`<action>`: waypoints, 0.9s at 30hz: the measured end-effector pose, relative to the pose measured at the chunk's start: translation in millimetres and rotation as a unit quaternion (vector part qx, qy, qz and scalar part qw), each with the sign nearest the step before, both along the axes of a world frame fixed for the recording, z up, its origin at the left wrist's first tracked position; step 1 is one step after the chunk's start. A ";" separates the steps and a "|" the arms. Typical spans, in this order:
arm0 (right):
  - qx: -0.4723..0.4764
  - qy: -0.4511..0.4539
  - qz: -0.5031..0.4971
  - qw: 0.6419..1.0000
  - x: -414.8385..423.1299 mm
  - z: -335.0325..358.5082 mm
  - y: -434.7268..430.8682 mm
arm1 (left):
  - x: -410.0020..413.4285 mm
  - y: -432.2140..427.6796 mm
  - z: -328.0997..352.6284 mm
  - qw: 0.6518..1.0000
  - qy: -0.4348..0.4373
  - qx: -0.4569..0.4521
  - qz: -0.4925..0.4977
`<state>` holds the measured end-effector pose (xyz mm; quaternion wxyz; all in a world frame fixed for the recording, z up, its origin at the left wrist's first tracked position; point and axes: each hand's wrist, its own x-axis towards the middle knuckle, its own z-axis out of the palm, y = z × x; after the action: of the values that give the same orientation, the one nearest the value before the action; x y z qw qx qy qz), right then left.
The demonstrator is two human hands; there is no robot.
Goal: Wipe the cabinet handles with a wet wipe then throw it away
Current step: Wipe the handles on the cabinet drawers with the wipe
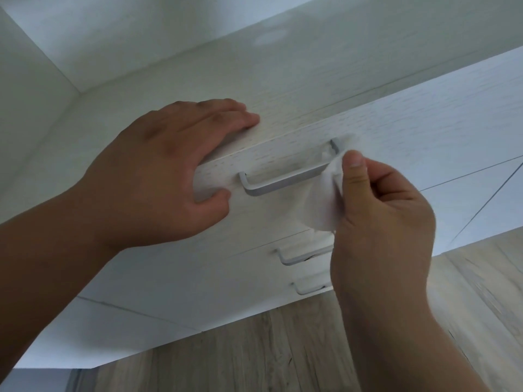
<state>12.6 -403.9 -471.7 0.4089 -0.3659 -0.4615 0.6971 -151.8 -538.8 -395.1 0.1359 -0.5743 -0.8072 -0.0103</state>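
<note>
A white cabinet (396, 142) with stacked drawers fills the view. The top drawer's silver bar handle (285, 181) runs across the middle. My right hand (379, 210) pinches a white wet wipe (322, 202) and holds it against the right end of that handle. My left hand (158, 176) grips the top left corner of the drawer front, fingers lying over its upper edge and thumb on its face. Two more silver handles show below, one (300, 257) on the second drawer and another (308, 288) on the third, both partly hidden by my right wrist.
The cabinet's flat top (283, 80) meets a pale wall (141, 32) behind and to the left. Wood-grain flooring (254, 355) lies below the cabinet base. Further white cabinet panels (475, 190) continue to the right.
</note>
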 end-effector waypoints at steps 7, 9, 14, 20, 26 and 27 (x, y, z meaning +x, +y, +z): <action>-0.024 0.023 0.073 0.997 -8.0 -3.9 -27.1 | 0.8 0.2 -0.6 1.000 0.001 0.007 0.000; -0.013 0.021 0.043 0.999 -6.2 -2.6 -21.0 | 0.6 0.6 -0.4 1.000 -0.001 0.004 -0.003; -0.004 0.007 0.050 0.999 -10.4 -0.9 -31.9 | -0.2 2.1 0.9 1.000 -0.002 0.013 -0.006; 0.020 -0.005 0.043 0.999 -9.8 -1.4 -34.7 | 0.7 -0.4 2.9 0.999 -0.038 0.034 0.005; 0.061 -0.018 0.090 0.994 -15.9 -2.7 -45.6 | 2.8 -2.0 5.6 0.998 -0.054 0.030 0.015; 0.061 -0.018 0.102 0.993 -18.0 -3.8 -48.9 | 2.9 -2.1 5.6 0.998 -0.057 0.028 0.014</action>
<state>-5.4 -452.8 -475.5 0.3488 -0.3041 -0.5456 0.6987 -148.8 -540.9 -389.4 0.1053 -0.5574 -0.8211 -0.0636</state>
